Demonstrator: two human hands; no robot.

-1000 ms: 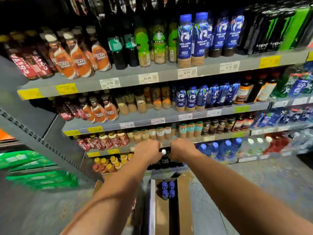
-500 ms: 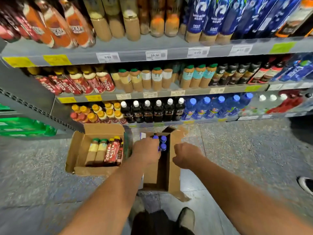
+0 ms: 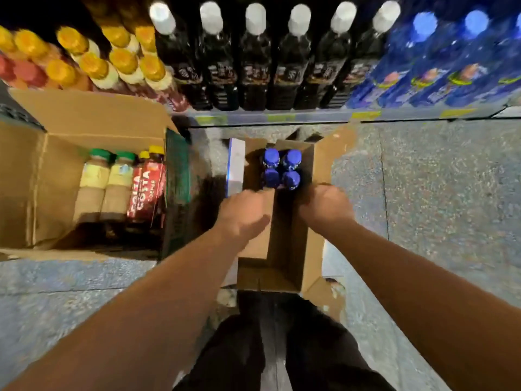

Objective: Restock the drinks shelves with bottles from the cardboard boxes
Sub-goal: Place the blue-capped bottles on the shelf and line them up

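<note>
Head view looks straight down on a grey speckled floor [image 3: 437, 193] in a shop aisle, with the bottom shelf [image 3: 282, 118] running across the top. On the shelf stand yellow-capped bottles [image 3: 124, 63], dark white-capped bottles [image 3: 253, 74] and blue bottles [image 3: 423, 80]. A narrow cardboard box [image 3: 308, 249] sits open on the floor just in front of the shelf, with four blue-capped bottles [image 3: 282, 169] upright at its far end. The left hand [image 3: 244, 213] is over the box's left wall and the right hand [image 3: 324, 206] is at its right wall, both close to the bottles. The fingers point away and down, so their grip cannot be told. A wider box [image 3: 93, 119] to the left holds green-capped bottles [image 3: 107, 176] and red-labelled bottles [image 3: 143, 187].
</note>
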